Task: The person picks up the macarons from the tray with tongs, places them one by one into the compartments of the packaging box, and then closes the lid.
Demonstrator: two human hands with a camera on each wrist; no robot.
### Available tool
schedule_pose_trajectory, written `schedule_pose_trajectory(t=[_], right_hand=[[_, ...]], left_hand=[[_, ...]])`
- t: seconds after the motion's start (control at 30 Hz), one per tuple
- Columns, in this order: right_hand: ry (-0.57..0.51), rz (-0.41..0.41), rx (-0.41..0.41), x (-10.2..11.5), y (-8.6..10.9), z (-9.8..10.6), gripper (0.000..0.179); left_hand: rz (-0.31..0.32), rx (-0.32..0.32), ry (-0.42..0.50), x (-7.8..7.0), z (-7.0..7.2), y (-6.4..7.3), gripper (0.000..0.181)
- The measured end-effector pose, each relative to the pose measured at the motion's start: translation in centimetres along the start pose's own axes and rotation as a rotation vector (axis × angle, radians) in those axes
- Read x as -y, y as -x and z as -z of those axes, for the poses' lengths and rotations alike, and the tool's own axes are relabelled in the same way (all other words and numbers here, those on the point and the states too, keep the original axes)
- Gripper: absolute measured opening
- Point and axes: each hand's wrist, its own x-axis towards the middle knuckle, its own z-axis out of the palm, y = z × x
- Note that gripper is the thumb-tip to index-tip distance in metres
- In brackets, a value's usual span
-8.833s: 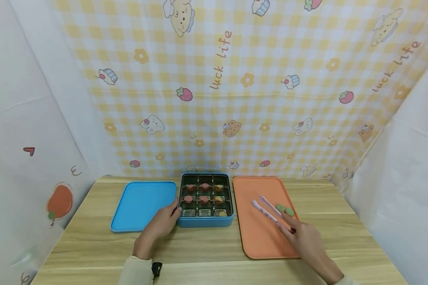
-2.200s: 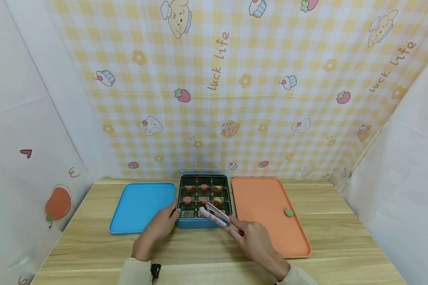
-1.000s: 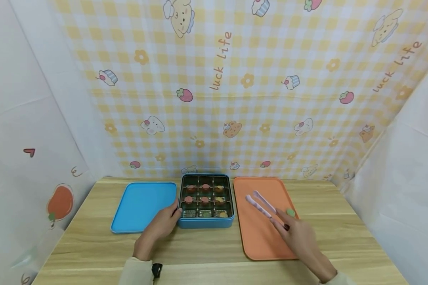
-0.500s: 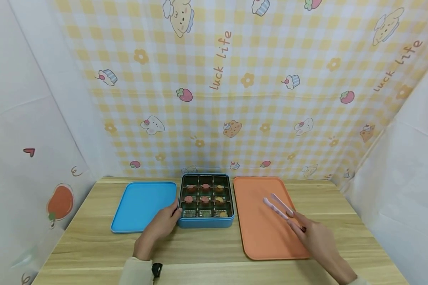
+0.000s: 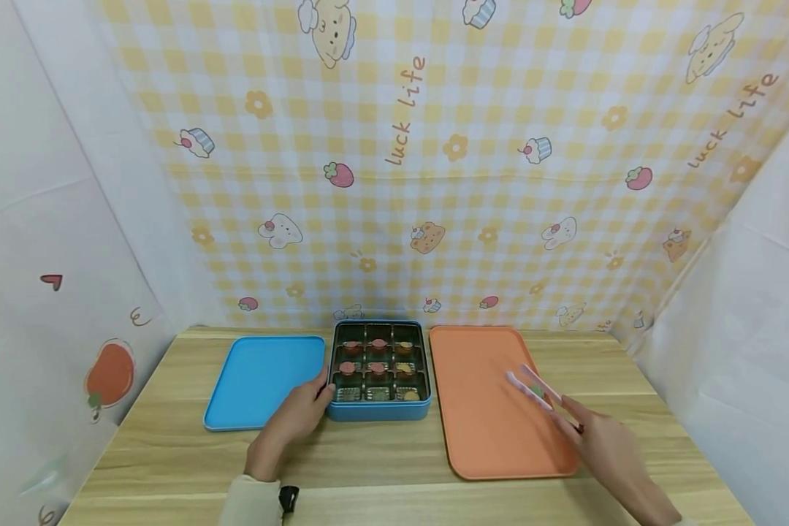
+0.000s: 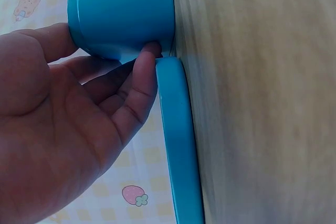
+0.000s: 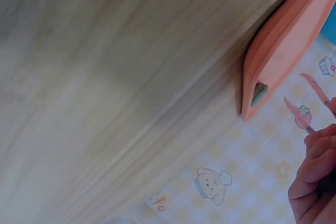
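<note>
Pointing lengthwise toward ten o'clock, tongs sit pinched in fingers of the right hand; the left hand grips the tin.

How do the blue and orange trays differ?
The blue tray is left of the tin; the orange tray is right of it. The orange tray looks larger than the blue tray. The orange tray bears a green piece; the blue tray shows none. Both are flat, with rounded corners.
</note>
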Motion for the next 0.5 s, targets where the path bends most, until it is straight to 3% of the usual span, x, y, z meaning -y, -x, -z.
schedule_pose_trajectory(t=[0.5], right_hand=[[0.037, 0.011, 0.054, -1.6, 0.8, 0.2, 0.034]], left_hand=[[-0.005, -0.009, -0.046, 0.1, 0.0, 0.0, 0.055]])
